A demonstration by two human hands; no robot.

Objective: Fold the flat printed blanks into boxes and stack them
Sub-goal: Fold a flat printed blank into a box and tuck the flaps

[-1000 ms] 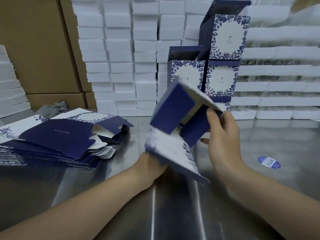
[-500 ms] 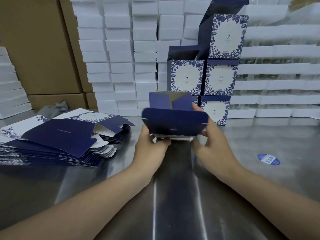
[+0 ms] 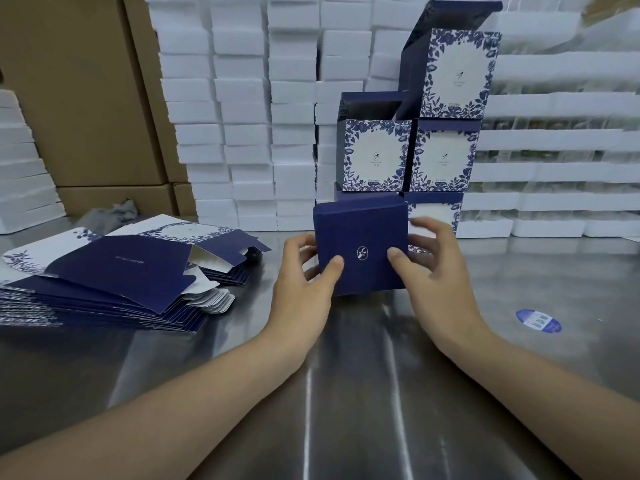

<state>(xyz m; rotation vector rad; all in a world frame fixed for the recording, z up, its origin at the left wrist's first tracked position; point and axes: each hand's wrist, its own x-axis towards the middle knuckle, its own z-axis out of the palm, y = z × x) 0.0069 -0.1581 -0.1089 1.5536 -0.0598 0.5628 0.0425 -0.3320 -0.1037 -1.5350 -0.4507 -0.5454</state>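
Note:
A folded navy box (image 3: 360, 237) with a small white emblem on its near face sits between both hands, just above the steel table (image 3: 346, 393). My left hand (image 3: 304, 282) grips its left side, thumb on the near face. My right hand (image 3: 436, 271) grips the right side, thumb on the near face, fingers curled round the far edge. Behind it rises a stack of finished blue-and-white floral boxes (image 3: 443, 157), the topmost with its lid flap up. A pile of flat printed blanks (image 3: 114, 275) lies at the left.
White foam trays (image 3: 242, 116) are stacked wall-high behind the table. Brown cartons (image 3: 76, 98) stand at the back left, with a grey cloth (image 3: 110, 211) in front of them. A blue oval sticker (image 3: 538, 320) lies on the table at the right.
The half-open blank, held tilted a second ago, has been turned and its flaps closed. It is now a closed box with the emblem face toward me, both hands on its sides.

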